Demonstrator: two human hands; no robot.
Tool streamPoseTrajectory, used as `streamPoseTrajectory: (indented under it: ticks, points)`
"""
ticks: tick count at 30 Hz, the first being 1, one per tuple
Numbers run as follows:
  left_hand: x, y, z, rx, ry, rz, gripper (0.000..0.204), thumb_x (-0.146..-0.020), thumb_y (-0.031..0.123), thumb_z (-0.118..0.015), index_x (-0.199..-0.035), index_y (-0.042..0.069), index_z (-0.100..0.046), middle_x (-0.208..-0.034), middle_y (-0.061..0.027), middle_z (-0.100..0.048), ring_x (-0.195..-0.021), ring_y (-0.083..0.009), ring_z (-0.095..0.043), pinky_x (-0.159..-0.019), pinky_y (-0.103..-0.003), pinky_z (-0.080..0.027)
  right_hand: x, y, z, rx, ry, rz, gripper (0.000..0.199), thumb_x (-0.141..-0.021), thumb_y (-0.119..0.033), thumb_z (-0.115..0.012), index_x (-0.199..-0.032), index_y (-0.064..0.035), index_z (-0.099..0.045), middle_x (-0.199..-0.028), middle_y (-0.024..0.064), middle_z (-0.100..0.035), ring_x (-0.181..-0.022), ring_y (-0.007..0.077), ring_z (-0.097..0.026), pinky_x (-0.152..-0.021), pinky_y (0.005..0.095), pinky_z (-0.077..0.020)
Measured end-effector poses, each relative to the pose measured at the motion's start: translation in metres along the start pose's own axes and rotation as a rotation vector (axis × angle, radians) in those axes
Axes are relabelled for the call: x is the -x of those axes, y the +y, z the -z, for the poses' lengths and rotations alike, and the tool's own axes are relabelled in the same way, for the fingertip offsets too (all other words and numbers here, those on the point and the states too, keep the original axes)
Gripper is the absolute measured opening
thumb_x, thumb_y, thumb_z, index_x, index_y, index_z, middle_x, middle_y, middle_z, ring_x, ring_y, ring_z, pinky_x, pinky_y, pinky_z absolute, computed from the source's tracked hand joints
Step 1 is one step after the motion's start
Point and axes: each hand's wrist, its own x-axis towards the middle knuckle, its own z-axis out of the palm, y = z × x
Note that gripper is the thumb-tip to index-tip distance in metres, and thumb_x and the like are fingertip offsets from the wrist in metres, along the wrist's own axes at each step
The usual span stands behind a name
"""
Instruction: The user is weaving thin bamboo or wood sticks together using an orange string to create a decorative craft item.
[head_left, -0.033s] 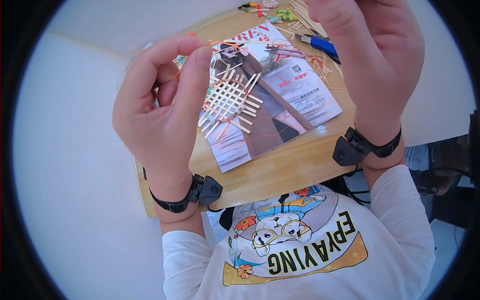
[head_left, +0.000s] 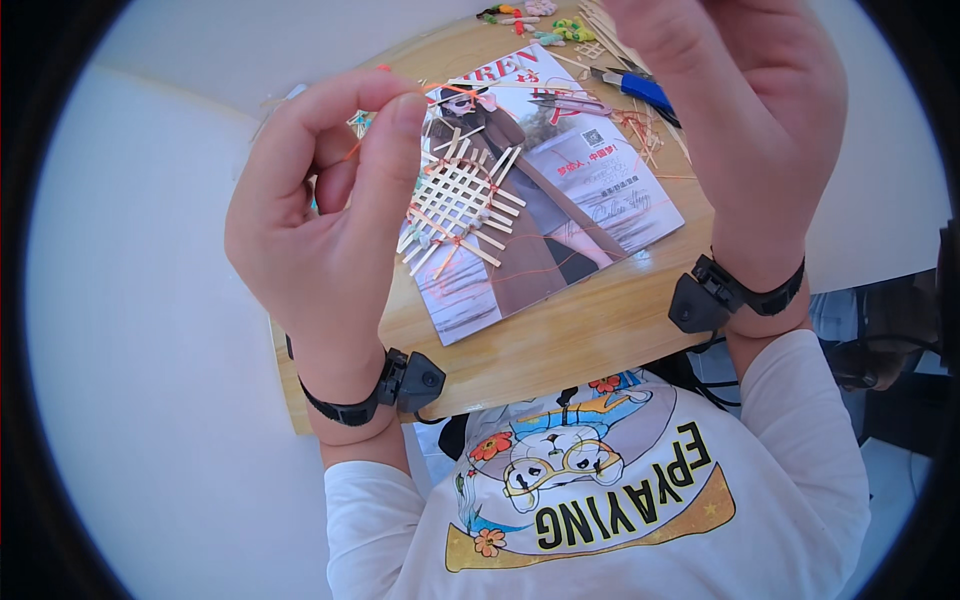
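My left hand (head_left: 325, 200) is raised over the left part of the table, thumb and forefinger pinched on an orange thread (head_left: 440, 88). A bit of the thread hangs below its fingers. Up at the right, my right hand (head_left: 755, 130) has its fingers bent in; the fingertips run out of the top of the picture, so whatever they hold is hidden. Between the hands, a lattice of woven pale flat strips (head_left: 455, 200) lies on a magazine (head_left: 570, 250). Strip ends stick out all round it, and orange and pale threads are tied along its edge.
The magazine rests on a wooden table (head_left: 560, 340). Near its far right corner lie a blue-handled tool (head_left: 645, 90), a pinkish cutter (head_left: 570, 104) and scattered thin strips (head_left: 645, 140). Small coloured yarn pieces (head_left: 572, 30) sit at the back. A white wall borders the left.
My right hand has tilted very slightly, its thumb side toward the left. My left hand and the woven lattice stay where they were.
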Motion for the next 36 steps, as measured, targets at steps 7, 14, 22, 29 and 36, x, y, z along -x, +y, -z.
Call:
streamPoseTrajectory:
  ticks: [7,14,22,29,36]
  points:
    - [0.001,0.003,-0.003,0.015,-0.053,-0.041,0.010,-0.081,-0.003,-0.063,-0.090,-0.004,-0.061,-0.070,-0.0009,-0.060,-0.061,0.0005,-0.048,-0.055,-0.010,-0.034,-0.007,0.000,0.011,-0.004,-0.262,-0.001,0.017,-0.085,-0.016,-0.061,-0.088,-0.0002,-0.064,-0.073,0.0046,-0.061,-0.066,0.0088,-0.054,-0.060,0.0214,-0.0432]
    - [0.005,-0.006,-0.008,0.041,-0.082,-0.079,0.011,-0.081,-0.004,-0.062,-0.092,-0.004,-0.060,-0.066,0.0018,-0.054,-0.058,0.0010,-0.045,-0.052,-0.011,-0.031,-0.005,0.026,-0.001,-0.648,-0.381,-0.403,0.023,-0.087,-0.021,-0.059,-0.093,0.0005,-0.063,-0.072,0.0030,-0.060,-0.066,0.0075,-0.053,-0.058,0.0200,-0.0423]
    - [-0.001,-0.009,-0.016,0.001,0.001,-0.363,0.026,-0.075,-0.007,-0.067,-0.099,-0.002,-0.059,-0.059,0.0059,-0.044,-0.050,0.0012,-0.029,-0.045,-0.013,-0.020,0.006,0.053,-0.029,-1.239,-0.294,-0.384,0.021,-0.086,-0.019,-0.059,-0.092,0.0009,-0.062,-0.078,-0.0007,-0.057,-0.070,0.0054,-0.048,-0.066,0.0194,-0.0409]
    - [-0.002,-0.022,-0.005,-0.309,0.077,-0.711,0.029,-0.069,-0.012,-0.068,-0.095,0.000,-0.062,-0.059,0.0039,-0.046,-0.049,-0.0022,-0.031,-0.043,-0.016,-0.021,0.014,0.042,-0.041,-1.382,-0.255,-0.482,0.026,-0.095,-0.025,-0.044,-0.096,-0.0046,-0.061,-0.075,-0.0041,-0.052,-0.070,0.0072,-0.046,-0.067,0.0248,-0.0382]
    - [0.000,-0.028,-0.008,-0.217,0.109,-0.888,0.026,-0.070,-0.012,-0.068,-0.092,0.001,-0.063,-0.068,0.0000,-0.052,-0.050,-0.0061,-0.037,-0.043,-0.019,-0.026,0.018,0.029,-0.050,-1.499,-0.166,-0.587,0.023,-0.089,-0.021,-0.055,-0.094,-0.0004,-0.063,-0.082,-0.0007,-0.057,-0.069,0.0050,-0.041,-0.062,0.0194,-0.0354]
